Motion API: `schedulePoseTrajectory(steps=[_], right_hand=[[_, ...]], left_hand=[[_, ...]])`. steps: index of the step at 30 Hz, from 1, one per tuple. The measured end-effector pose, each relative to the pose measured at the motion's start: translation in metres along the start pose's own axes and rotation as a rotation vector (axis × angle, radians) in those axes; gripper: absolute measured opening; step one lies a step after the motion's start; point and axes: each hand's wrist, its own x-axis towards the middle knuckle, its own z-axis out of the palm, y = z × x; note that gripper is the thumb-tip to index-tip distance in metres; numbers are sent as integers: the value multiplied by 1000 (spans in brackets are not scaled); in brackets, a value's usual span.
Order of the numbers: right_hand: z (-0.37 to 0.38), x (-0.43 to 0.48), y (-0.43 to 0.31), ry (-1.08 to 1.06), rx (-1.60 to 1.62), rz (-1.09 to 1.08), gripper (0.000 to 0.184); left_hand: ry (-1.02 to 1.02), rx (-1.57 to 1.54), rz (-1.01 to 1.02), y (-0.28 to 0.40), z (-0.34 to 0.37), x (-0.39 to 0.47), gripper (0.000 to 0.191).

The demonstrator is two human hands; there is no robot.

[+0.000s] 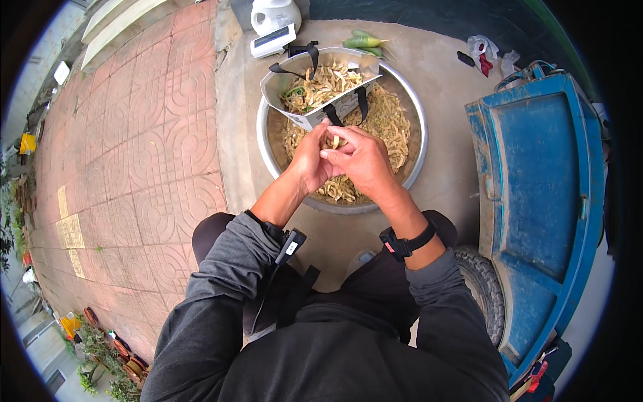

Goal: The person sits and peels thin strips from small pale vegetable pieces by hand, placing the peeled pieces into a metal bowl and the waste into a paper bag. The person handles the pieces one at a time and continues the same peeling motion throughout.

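Both my hands meet over a wide metal basin [420, 143] of dried, tan pods [391, 113]. A dried pod [336, 142] shows between them. My left hand [310, 160] is cupped around it with the thumb raised; its other fingers are partly hidden. Over the pod curl the thumb and fingers of my right hand [365, 160]. Just beyond my fingertips, a light-coloured carrier bag [314, 118] with black strap handles stands tilted in the basin. Inside the bag lie more dried pods [334, 80] and a few green stems [293, 93].
Behind the basin are a white jug [275, 17], a white device with a dark panel [273, 41] and green radishes [364, 41]. A blue metal cart [537, 176] with a tyre [480, 291] stands to the right. Red paving [135, 166] spreads out on the left.
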Motion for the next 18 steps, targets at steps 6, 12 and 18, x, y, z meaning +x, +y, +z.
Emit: schedulePoseTrajectory(steps=[6,12,18], right_hand=[[-6,3,-1,61,195,58,32],[-27,11,16,176,532,257,41],[-38,10,24,98,712,392,28]], left_hand=[[17,57,37,-1,4,5,34],[30,104,5,-5,-3,10,19],[-35,47,38,-3,2,7,9]])
